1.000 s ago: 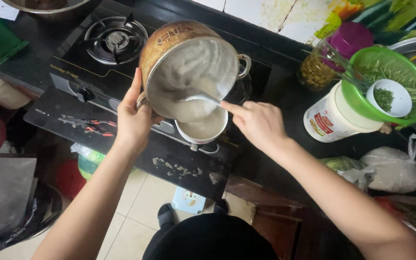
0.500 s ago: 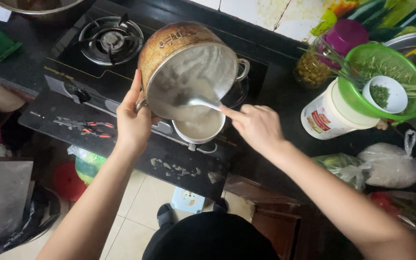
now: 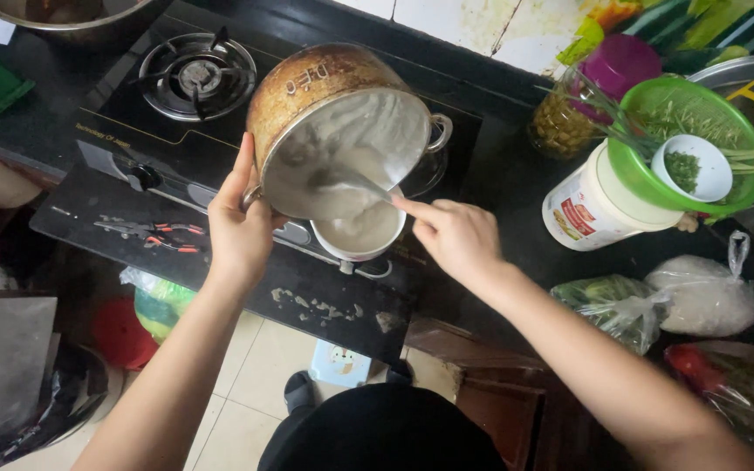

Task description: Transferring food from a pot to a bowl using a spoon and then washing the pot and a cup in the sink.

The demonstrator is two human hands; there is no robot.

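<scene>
Left hand (image 3: 239, 228) gripping tilted pot (image 3: 338, 126) handle, right hand (image 3: 455, 235) fingers pinching spoon (image 3: 342, 179), white bowl (image 3: 359, 234) beneath

Left hand (image 3: 239, 228) tilts pot (image 3: 333, 122); right hand (image 3: 454, 237) spoons batter into bowl (image 3: 361, 237).

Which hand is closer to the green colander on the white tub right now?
Right. The right hand holds a spoon inside the tilted pot, between pot and green colander. The left hand grips the pot's far side, farther from the colander.
</scene>
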